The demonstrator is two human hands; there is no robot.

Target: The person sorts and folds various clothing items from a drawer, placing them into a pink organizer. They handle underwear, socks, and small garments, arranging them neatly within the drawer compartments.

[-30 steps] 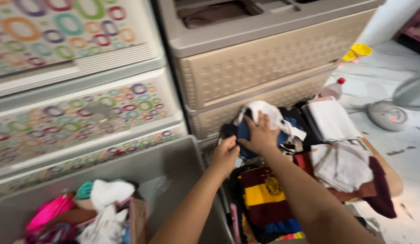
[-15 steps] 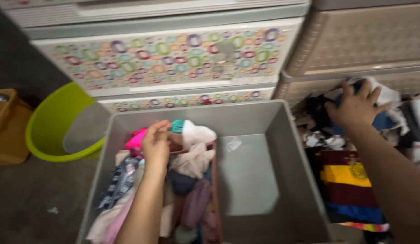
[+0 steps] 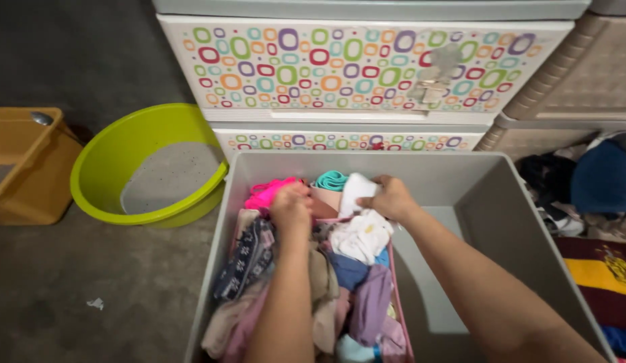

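We see both hands in the grey drawer (image 3: 474, 195), which stands pulled out on the floor (image 3: 70, 282). Left hand (image 3: 290, 207) presses down among the folded clothes (image 3: 313, 282) at the drawer's left side, just beside a pink piece (image 3: 262, 193); fingers curled, but we cannot tell whether the grip holds anything. Right hand (image 3: 391, 199) has its grip closed on a white cloth (image 3: 356, 191) at the back of the pile, near a teal piece (image 3: 332, 179). Green basin (image 3: 111, 161) left of the drawer. Patterned drawer front (image 3: 353, 64) behind. Second clothes pile (image 3: 595, 202) at right.
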